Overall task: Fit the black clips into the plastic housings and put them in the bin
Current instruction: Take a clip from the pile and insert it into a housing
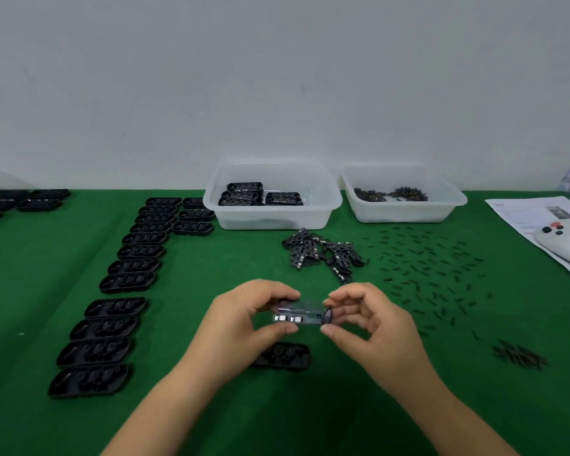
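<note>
Both hands hold one dark clip piece (298,312) with small white contacts above the green table. My left hand (244,320) pinches its left end between thumb and fingers. My right hand (366,320) pinches its right end. Just below the hands a black plastic housing (283,355) lies on the cloth. A pile of black clips (323,253) sits beyond the hands. The clear bin (272,213) at the back holds three finished housings (244,192).
A long row of empty black housings (119,307) runs down the left side, with more at the far left (23,199). A second clear bin (405,205) holds small dark parts. Many tiny black pins (431,268) are scattered right. A paper sheet and white controller (563,245) lie far right.
</note>
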